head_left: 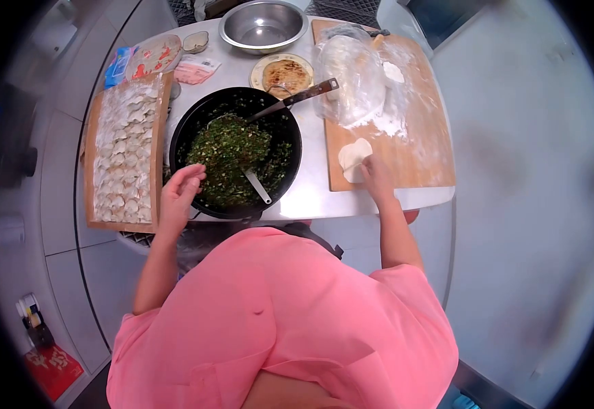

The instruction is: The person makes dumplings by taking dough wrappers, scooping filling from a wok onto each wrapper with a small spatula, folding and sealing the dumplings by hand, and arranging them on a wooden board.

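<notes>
My right hand (377, 178) is at the near left part of the wooden board, its fingers closed on the edge of a pale round dumpling wrapper (354, 154). More than one wrapper seems to overlap there. My left hand (182, 191) hovers by the left rim of a black wok (295, 163), empty, with fingers loosely bent and apart. Chopped green filling (229, 146) is heaped in the wok. A spatula with a brown handle (314, 90) leans across the rim, and a smaller utensil with a pale handle (257, 187) stands in the filling.
On the left, a floured board (157, 157) bears rows of several dumplings (123, 170). Behind the wok are a plate with a browned flatbread (285, 75) and a steel basin (263, 27). A plastic bag (348, 75) lies on the floury right board (420, 153).
</notes>
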`<state>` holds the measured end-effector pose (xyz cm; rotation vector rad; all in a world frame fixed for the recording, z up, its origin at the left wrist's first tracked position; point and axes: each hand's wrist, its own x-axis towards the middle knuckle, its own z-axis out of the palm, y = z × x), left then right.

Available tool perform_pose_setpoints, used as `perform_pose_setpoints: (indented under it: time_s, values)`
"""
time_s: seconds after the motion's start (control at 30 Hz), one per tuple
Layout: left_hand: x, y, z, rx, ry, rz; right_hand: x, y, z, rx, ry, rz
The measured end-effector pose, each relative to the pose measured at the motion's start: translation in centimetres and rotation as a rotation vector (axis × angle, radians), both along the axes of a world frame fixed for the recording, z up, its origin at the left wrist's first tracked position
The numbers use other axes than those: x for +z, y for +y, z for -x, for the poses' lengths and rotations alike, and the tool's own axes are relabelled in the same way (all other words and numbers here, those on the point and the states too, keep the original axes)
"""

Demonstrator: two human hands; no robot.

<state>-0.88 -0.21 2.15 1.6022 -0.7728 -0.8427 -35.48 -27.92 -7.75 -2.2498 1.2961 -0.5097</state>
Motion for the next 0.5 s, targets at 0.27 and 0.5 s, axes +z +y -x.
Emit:
perform_pose_setpoints:
  time_s: [0.27, 0.5]
  values:
    - [-1.3, -2.5, 3.8, -0.05, 0.27, 0.019, 4.7, 2.6, -3.2, -0.044, -0.204, -0.136]
    - [-3.0, -5.3, 5.4, -0.165, 1.101, 0.208, 10.2, 6.3, -10.3, 0.248, -0.633, -0.619]
